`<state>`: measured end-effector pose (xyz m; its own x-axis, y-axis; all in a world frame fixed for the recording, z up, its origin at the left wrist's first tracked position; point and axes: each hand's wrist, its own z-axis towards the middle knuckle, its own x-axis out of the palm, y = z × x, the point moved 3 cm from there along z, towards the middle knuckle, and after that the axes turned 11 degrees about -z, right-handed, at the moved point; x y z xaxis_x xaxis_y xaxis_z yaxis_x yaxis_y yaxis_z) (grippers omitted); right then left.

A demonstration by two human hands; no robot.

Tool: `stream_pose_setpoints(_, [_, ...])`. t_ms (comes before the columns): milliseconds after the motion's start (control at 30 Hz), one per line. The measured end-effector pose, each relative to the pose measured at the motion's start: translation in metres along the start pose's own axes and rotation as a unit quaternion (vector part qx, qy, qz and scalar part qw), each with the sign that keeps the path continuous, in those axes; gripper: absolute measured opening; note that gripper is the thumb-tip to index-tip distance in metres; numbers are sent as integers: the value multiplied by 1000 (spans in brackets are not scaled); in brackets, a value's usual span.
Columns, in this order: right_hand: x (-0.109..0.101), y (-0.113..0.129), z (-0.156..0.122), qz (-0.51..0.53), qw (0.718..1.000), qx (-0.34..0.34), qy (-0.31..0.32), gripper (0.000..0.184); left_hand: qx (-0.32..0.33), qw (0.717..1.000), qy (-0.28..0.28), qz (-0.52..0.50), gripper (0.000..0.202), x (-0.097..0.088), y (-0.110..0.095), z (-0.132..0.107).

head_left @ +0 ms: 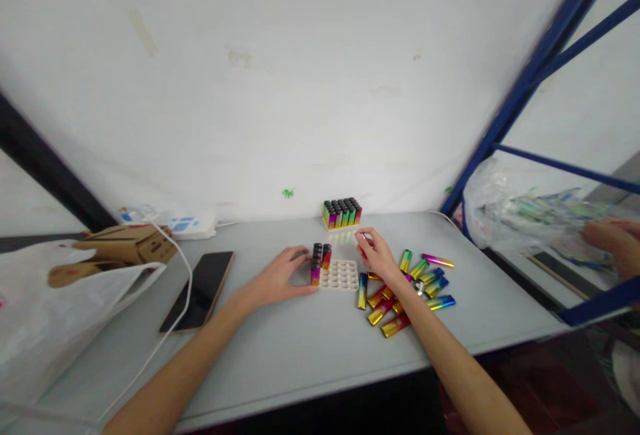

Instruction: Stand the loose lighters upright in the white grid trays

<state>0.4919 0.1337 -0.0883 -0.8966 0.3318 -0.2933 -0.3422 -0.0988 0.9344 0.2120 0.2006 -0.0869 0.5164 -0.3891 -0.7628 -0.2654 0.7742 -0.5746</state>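
Observation:
A white tray (343,276) with round holes lies on the grey table, and several rainbow-coloured lighters (320,262) stand in its left rows. My left hand (283,276) rests against the tray's left side, fingers curled beside the standing lighters. My right hand (377,255) hovers at the tray's right edge and pinches a lighter (367,238) by its top. A loose pile of lighters (410,285) lies just right of the tray, under and beside my right wrist.
A filled tray of lighters (343,213) stands by the wall. A phone (200,290) on a white cable, a power strip (183,224), a cardboard box (123,245) and a white bag (45,322) sit left. Another person's hand (613,240) is at a plastic bag (525,215) beyond the blue frame.

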Motion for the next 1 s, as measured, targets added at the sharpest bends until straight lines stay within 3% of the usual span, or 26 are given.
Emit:
stream_pose_setpoints(567, [-7,8,-4,-152,987,-51,-14,37,15,1000,-10,-1,72,0,3,0])
stream_pose_setpoints(800, [-6,28,-15,-268,953,-135,-35,32,10,1000,-7,4,72,2,3,-1])
stream_pose_setpoints(1000, [-5,36,-19,-283,947,-145,-38,32,8,1000,-2,1,72,0,-2,0])
